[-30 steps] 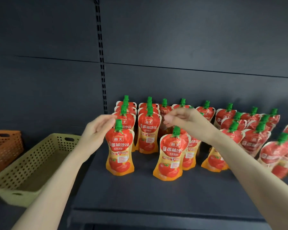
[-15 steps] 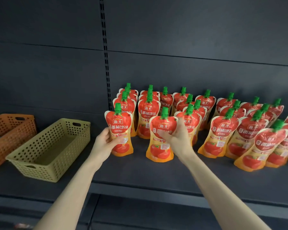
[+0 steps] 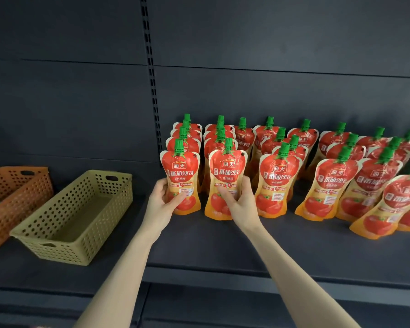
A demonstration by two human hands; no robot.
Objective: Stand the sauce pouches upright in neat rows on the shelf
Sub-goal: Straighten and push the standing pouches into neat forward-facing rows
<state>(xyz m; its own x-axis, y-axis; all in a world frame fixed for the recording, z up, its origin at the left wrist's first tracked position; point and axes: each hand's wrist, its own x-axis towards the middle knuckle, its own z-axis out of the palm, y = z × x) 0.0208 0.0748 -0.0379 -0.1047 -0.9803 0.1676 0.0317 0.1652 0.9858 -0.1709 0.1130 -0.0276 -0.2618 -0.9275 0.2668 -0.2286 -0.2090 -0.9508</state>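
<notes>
Hands [image 3: 162, 201] [image 3: 243, 204] holding two pouches [image 3: 180, 166] [image 3: 227, 168], two baskets [image 3: 64, 250] [image 3: 7, 209]

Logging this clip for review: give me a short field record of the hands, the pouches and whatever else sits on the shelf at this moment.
left hand: grips the lower body of the front-left pouch, which is upright
right hand: grips the lower body of the second front pouch, which is upright
far-right front pouch: tilted, not in line
baskets: green basket and orange basket, left of the pouches
shelf: dark, with the pouches standing in rows
</notes>
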